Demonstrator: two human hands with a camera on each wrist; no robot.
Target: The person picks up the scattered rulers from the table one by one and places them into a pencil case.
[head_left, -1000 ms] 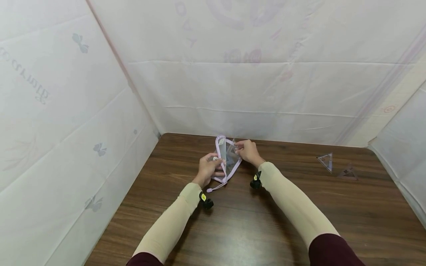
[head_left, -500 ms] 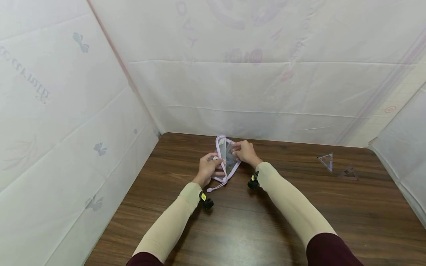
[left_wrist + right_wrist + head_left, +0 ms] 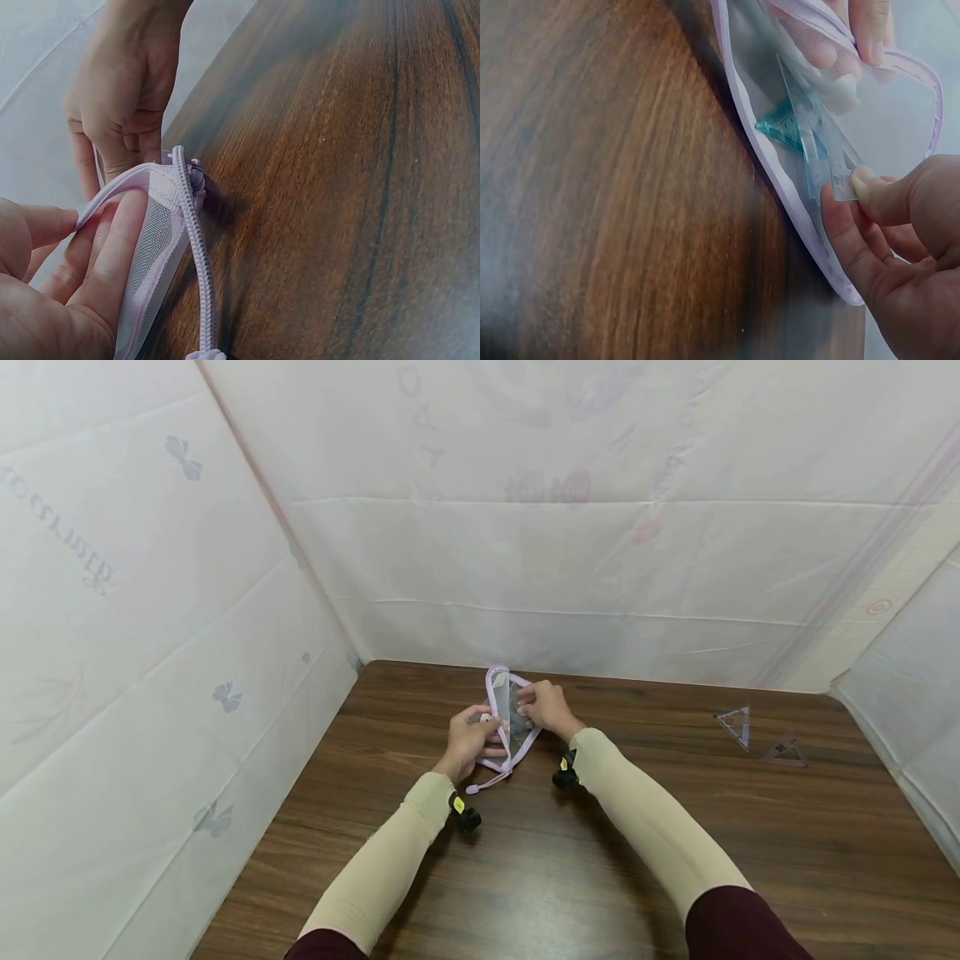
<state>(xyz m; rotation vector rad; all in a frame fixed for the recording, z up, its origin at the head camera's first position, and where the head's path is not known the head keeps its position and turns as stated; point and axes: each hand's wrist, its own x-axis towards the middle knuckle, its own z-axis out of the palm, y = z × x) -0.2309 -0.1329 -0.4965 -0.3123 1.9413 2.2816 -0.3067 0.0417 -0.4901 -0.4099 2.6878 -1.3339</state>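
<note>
A zip pouch (image 3: 527,745) with a lilac edge and mesh on one side lies spread at the table's far edge. My left hand (image 3: 468,739) pinches one lip of its opening between thumb and fingers, keeping the mouth apart. From the other side my right hand (image 3: 549,706) reaches into the mouth. In the right wrist view, its thumb and fingers pinch a clear triangular set square (image 3: 841,166) by one corner, the rest of it inside the pouch. Beside it in the pouch lies a teal set square (image 3: 780,124). A lilac pull cord (image 3: 196,255) hangs from the zip end.
On the right side of the brown wooden table (image 3: 570,868) lie a clear set square (image 3: 746,727) and a purplish transparent one (image 3: 787,750). White printed sheets (image 3: 525,568) hang behind the table and along both sides.
My right hand has moved slightly left and nearer, taking the clear set square deeper into the pouch. My left hand and the pouch have stayed in place.
</note>
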